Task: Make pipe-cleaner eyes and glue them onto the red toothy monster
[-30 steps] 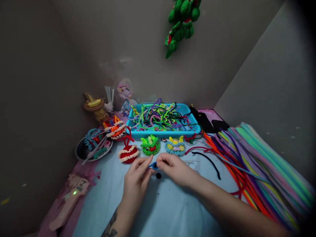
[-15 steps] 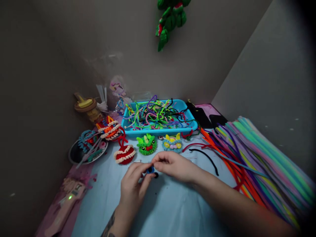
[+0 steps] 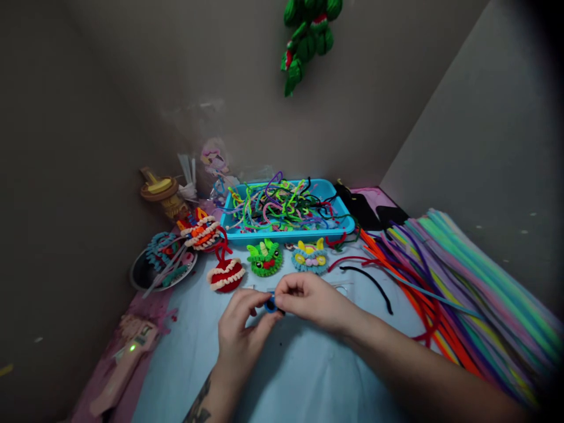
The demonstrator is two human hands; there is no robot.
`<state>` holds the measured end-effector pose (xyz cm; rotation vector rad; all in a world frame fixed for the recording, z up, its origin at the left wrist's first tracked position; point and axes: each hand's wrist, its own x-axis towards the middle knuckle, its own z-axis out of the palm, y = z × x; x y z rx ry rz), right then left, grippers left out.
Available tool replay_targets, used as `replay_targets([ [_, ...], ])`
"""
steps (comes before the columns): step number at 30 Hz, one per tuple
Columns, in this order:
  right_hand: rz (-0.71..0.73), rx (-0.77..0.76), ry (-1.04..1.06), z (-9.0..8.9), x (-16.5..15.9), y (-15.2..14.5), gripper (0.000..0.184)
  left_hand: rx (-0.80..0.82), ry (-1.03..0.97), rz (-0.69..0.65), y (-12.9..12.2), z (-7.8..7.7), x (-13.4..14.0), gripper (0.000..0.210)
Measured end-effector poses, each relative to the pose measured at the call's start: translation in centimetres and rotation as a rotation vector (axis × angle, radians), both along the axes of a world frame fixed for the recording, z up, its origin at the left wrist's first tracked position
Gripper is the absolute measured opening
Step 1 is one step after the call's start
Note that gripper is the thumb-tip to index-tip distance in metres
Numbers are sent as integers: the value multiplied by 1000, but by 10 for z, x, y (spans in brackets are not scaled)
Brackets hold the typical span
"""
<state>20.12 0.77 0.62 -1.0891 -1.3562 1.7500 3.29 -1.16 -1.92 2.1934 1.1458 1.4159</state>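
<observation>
A small blue ring-shaped piece with a dark centre (image 3: 269, 305), seemingly of pipe cleaner, is pinched between the thumb and fingers of my left hand (image 3: 241, 322). My right hand (image 3: 311, 301) has its thumb and forefinger closed at the upper right side of the same piece. Fingers cover much of it. Just beyond my hands, a green dragon head (image 3: 265, 258) and a light blue one with yellow horns (image 3: 309, 257) sit on the blue cloth (image 3: 308, 376). A red ball-like piece with cream frills (image 3: 226, 276) lies left of them.
A blue tray (image 3: 286, 236) heaped with pipe cleaner scraps stands behind. Bundled pipe cleaners (image 3: 480, 282) cover the right side, with a loose black one (image 3: 372, 283) nearer. At left are a metal bowl (image 3: 140, 276) and a pink glue gun (image 3: 127, 361). Green figures (image 3: 308, 38) hang above.
My right fingertips have come down slightly onto the blue piece, and its dark end is now more hidden. The whole view has shifted a little.
</observation>
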Motion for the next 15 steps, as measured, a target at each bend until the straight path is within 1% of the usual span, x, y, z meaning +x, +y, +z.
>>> replay_targets([
  [6, -16, 43, -23, 0, 1, 0, 13, 2, 17, -5, 1, 0, -2, 29],
  [12, -3, 89, -57, 3, 2, 2, 12, 7, 32, -24, 2, 1, -4, 22],
  [15, -51, 159, -141, 5, 2, 2, 7, 8, 32, -10, 3, 0, -4, 22],
])
